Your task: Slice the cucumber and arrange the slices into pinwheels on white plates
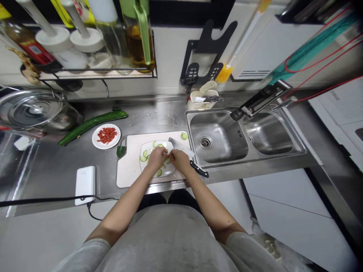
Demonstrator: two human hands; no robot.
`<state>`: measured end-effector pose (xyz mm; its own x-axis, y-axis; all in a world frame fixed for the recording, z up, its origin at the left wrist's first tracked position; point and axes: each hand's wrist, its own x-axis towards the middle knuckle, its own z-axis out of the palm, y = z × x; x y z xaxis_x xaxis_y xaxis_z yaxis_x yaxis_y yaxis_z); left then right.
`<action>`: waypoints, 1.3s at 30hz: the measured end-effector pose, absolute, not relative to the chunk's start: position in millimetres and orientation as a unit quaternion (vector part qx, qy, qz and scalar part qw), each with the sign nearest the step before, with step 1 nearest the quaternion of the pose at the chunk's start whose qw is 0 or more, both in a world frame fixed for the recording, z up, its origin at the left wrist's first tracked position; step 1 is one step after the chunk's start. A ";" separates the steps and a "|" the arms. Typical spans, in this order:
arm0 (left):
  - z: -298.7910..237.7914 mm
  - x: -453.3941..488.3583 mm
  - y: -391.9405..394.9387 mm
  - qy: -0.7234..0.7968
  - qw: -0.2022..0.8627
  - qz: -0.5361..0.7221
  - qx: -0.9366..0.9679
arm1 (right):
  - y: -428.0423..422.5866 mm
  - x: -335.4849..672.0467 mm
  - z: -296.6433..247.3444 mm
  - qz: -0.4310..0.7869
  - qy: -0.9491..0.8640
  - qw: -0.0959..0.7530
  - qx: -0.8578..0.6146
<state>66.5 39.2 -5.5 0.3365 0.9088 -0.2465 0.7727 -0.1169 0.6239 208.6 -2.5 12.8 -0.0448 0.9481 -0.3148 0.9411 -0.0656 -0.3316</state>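
Both hands are close together over a white square plate (153, 174) that lies on a pale cutting board (129, 151). Thin green-edged cucumber slices (145, 153) are spread about the plate. My left hand (157, 156) is closed, its fingertips pinched at the plate's middle; what is in them is too small to make out. My right hand (179, 160) is closed too, fingertips bent toward the left ones, their contents hidden. Beside it a kitchen knife (200, 169) rests on the board, handle toward the front right. More slices (184, 135) lie at the board's far right corner.
Left of the board are a cucumber end (121, 152), a plate of red berries (107, 136), a long cucumber (92, 126) and a white power bank (85, 184) with cables. A double sink (218, 136) adjoins the right. A bottle rack (104, 75) hangs above.
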 end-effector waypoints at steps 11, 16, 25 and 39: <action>-7.5 67.1 39.8 0.579 0.345 0.084 0.734 | -0.8 207.9 11.7 0.243 -0.684 0.006 -0.687; -8.5 66.5 39.8 0.579 0.343 0.081 0.735 | -0.5 207.4 8.9 0.242 -0.687 0.009 -0.685; -8.7 65.9 38.5 0.580 0.339 0.082 0.737 | -0.9 206.6 9.9 0.240 -0.687 -0.001 -0.685; 7.3 50.0 36.7 0.603 0.475 0.229 0.598 | -4.0 225.9 26.4 0.255 -0.630 0.114 -0.725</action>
